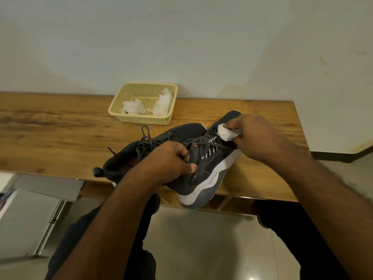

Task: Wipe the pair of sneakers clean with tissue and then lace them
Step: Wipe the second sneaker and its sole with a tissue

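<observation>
While left hand (171,161) gripped the dark grey lace-up sneaker (210,164) tilted over the wooden tabletop (60,126) edge, right hand (256,136) pinched white crumpled tissue (226,132) against its toe area.

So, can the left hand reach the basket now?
Probably not at once: the left hand grips the sneaker. The path to the basket looks free otherwise.

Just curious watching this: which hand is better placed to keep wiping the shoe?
The right hand. It already pinches the tissue against the toe end of the tilted sneaker, while the left hand grips that shoe's collar to steady it.
</observation>
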